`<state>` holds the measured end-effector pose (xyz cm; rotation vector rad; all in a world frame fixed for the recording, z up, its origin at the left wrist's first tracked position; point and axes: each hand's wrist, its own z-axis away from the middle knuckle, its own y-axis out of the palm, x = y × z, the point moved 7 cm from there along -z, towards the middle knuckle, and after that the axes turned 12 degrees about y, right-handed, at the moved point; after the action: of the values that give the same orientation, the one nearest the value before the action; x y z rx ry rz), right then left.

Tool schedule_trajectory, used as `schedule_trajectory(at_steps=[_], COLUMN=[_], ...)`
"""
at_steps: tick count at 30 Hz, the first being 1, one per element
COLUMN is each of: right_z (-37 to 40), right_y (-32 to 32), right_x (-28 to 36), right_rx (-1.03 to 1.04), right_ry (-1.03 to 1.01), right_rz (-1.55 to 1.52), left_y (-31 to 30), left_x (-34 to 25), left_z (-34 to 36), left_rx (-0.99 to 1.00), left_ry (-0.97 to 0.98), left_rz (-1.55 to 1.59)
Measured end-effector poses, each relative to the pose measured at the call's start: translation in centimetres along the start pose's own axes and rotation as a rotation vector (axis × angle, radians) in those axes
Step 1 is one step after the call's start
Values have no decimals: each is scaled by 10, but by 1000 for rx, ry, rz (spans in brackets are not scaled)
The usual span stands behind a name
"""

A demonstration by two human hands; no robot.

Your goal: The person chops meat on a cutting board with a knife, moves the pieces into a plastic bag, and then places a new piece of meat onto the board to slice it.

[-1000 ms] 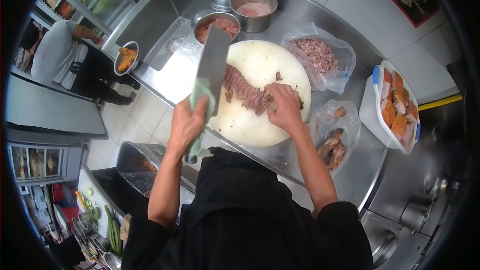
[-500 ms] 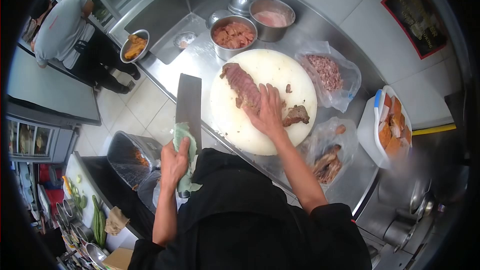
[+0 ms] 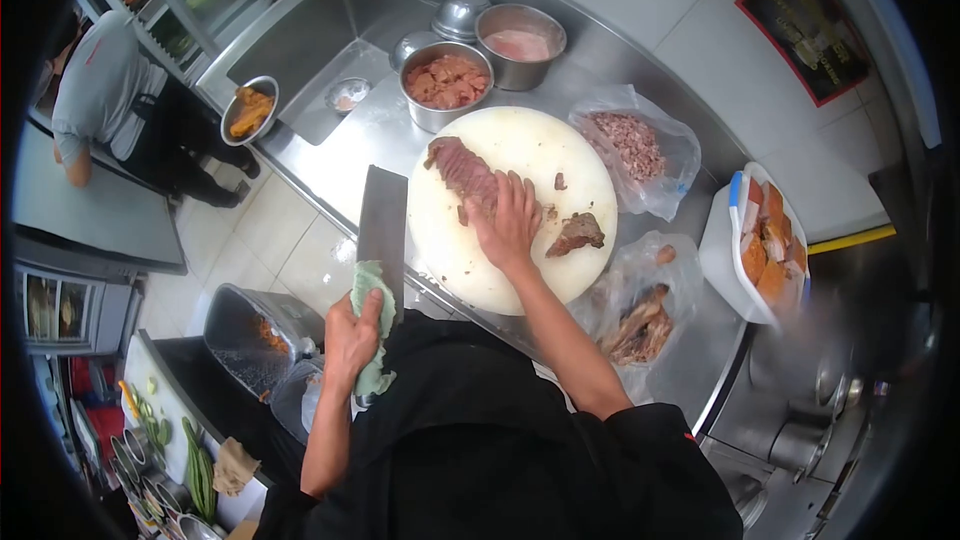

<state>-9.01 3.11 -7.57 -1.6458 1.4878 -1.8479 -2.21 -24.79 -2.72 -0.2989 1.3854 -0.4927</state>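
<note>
The sliced meat lies in a fanned row on the upper left part of the round white cutting board. The right hand rests flat on the row's near end, fingers spread and not clenched. A dark chunk of meat sits just right of that hand. The left hand is clenched around the cloth-wrapped handle of a cleaver, whose blade stands beside the board over the edge of the steel counter. Beyond the board stand a bowl of chopped meat and a bowl of pale meat. To the right lie two plastic bags of meat and a white tub. Another person stands far left
</note>
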Motion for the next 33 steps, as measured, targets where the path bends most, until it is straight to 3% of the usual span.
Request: schedule_trajectory(at_steps=[5,7,10,15,18,20,30,33], right_z=[-50,-71,-90,-97,-97,-96,-105,-100], right_y=[-51,-63,-53,-36,-41,-44,-81,-83], right_x=[-42,-60,-82,-92,-96,-95,-129,-132], right_rx=[47,-60,-15,46,-25,51,75,217], right_ry=[67,100,69,75,88,86,274,288], right_rz=[-212,16,149,105,-57,-187,-419,-659], left_y=[-1,-3,-2,-1,-1,1,10,11], left_x=[4,0,0,5,7,9,2,2], left_z=[-4,-4,-5,2,4,4,4,5], left_rx=[-3,-6,-6,6,-8,-26,41,31], left_ry=[41,56,55,8,26,23,-47,-33], left_rz=[9,-4,0,7,-46,57,50,42])
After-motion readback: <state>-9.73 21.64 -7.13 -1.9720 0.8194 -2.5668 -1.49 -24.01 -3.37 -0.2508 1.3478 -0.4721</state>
